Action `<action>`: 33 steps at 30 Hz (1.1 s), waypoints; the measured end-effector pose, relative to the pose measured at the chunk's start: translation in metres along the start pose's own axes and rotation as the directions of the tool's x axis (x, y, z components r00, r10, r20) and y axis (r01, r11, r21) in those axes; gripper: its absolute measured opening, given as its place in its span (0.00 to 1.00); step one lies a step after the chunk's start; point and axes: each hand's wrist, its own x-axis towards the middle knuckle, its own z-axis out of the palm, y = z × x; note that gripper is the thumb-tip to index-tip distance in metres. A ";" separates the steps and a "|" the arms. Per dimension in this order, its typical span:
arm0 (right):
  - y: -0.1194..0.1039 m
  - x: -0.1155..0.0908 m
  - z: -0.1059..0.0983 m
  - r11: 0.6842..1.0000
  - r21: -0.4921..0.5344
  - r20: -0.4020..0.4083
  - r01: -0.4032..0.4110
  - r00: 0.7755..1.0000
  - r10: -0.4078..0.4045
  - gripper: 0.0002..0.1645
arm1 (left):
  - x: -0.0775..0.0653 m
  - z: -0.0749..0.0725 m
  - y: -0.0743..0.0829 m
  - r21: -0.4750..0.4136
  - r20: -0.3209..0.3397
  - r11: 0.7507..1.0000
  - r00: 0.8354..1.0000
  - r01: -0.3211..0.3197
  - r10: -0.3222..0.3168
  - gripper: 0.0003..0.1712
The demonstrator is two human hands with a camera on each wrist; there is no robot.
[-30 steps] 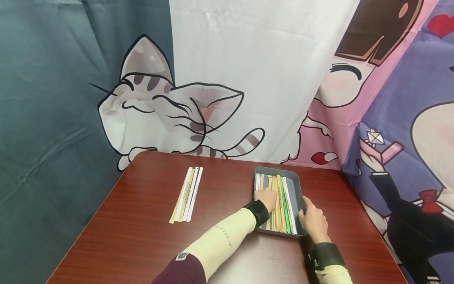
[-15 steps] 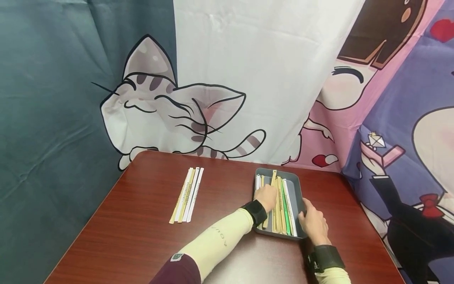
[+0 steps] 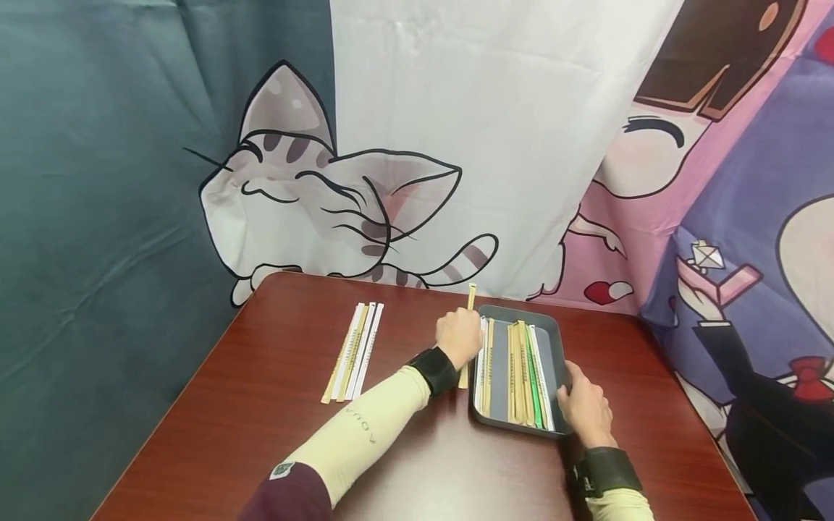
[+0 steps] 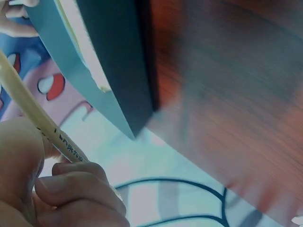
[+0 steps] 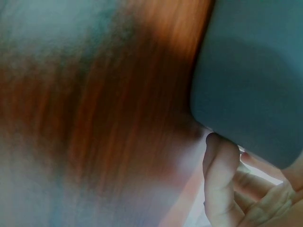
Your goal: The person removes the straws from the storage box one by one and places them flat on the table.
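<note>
Tan in colour, one slim stick [image 3: 472, 298] is gripped in the left hand [image 3: 459, 337], which we find just left of the grey tray [image 3: 499, 373]. We record the right hand [image 3: 585, 409] touching the tray's right side, thumb and forefinger spread. We note further sticks [image 3: 519, 376] inside the tray and a row of sticks [image 3: 354, 352] on the bench [image 3: 280, 347].

Your left hand [image 3: 459, 336] gripped a printed tan stick [image 4: 28, 106] beside the left edge of the grey tray [image 3: 499, 369]. White, tan and green sticks [image 3: 521, 373] lay lengthwise inside; a white-and-tan row [image 3: 355, 351] lay nearer the worktop's [image 3: 260, 412] far-left corner.
</note>
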 end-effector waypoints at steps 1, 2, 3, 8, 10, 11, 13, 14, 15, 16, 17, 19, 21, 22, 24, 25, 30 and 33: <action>0.000 0.000 0.000 1.000 0.000 -0.003 0.000 1.000 0.000 0.35 | -0.001 -0.001 -0.005 -0.002 0.004 1.000 1.000 0.009 -0.009 0.10; 0.000 0.000 -0.001 1.000 0.000 -0.007 0.000 1.000 0.000 0.35 | -0.001 -0.002 -0.011 -0.005 0.006 1.000 1.000 0.018 -0.018 0.10; 0.000 0.000 -0.002 1.000 -0.001 -0.012 -0.001 1.000 0.001 0.35 | -0.002 -0.003 -0.017 -0.004 0.012 1.000 1.000 0.027 -0.027 0.10; 0.000 0.001 -0.005 1.000 -0.003 -0.014 -0.002 1.000 0.002 0.35 | -0.008 -0.006 -0.047 0.003 0.035 0.997 0.996 0.080 -0.080 0.10; 0.000 0.002 -0.006 1.000 -0.005 -0.006 -0.003 1.000 0.003 0.35 | -0.010 -0.007 -0.059 0.005 0.037 0.995 0.994 0.102 -0.102 0.10; 0.000 0.002 -0.007 1.000 -0.005 -0.003 -0.004 1.000 0.004 0.35 | -0.012 -0.007 -0.064 0.008 0.039 0.994 0.993 0.112 -0.112 0.10; 0.000 0.002 -0.007 1.000 -0.005 0.001 -0.006 1.000 0.006 0.35 | -0.016 -0.006 -0.075 0.011 0.036 0.991 0.991 0.130 -0.130 0.10; 0.000 0.003 -0.007 1.000 -0.003 0.003 -0.007 1.000 0.007 0.35 | -0.018 -0.006 -0.081 0.010 0.036 0.990 0.990 0.139 -0.140 0.10; 0.001 0.002 -0.007 1.000 -0.003 0.005 -0.009 1.000 0.009 0.35 | -0.021 -0.005 -0.085 0.010 0.035 0.988 0.988 0.151 -0.152 0.09; 0.001 0.002 -0.006 1.000 -0.003 0.005 -0.010 1.000 0.010 0.35 | -0.024 -0.004 -0.090 0.012 0.032 0.987 0.986 0.161 -0.161 0.09; 0.001 0.002 -0.006 1.000 -0.003 0.004 -0.009 1.000 0.009 0.35 | -0.026 -0.002 -0.095 0.010 0.030 0.985 0.985 0.172 -0.172 0.09; 0.002 0.002 -0.005 1.000 -0.002 0.005 -0.007 1.000 0.007 0.35 | -0.031 0.002 -0.104 0.014 0.034 0.981 0.981 0.192 -0.193 0.09; 0.002 0.002 -0.004 1.000 -0.002 0.004 -0.005 1.000 0.005 0.35 | -0.036 0.006 -0.113 0.022 0.037 0.977 0.977 0.211 -0.212 0.10; 0.002 0.002 -0.004 1.000 -0.002 0.002 -0.004 1.000 0.004 0.35 | -0.039 0.008 -0.117 0.024 0.037 0.975 0.974 0.221 -0.222 0.10; 0.002 0.001 -0.003 1.000 0.001 0.006 -0.005 1.000 0.005 0.35 | -0.043 0.011 -0.124 0.032 0.043 0.971 0.970 0.238 -0.239 0.10; 0.001 0.001 -0.002 1.000 0.001 0.007 -0.007 1.000 0.007 0.35 | -0.045 0.012 -0.127 0.032 0.048 0.969 0.968 0.245 -0.246 0.09; 0.000 0.000 0.001 1.000 0.003 0.014 -0.010 1.000 0.010 0.35 | -0.053 0.016 -0.140 0.039 0.063 0.963 0.961 0.266 -0.268 0.08; -0.001 -0.001 0.002 1.000 0.006 0.012 -0.006 1.000 0.006 0.35 | -0.055 0.015 -0.146 0.043 0.058 0.961 0.960 0.272 -0.274 0.07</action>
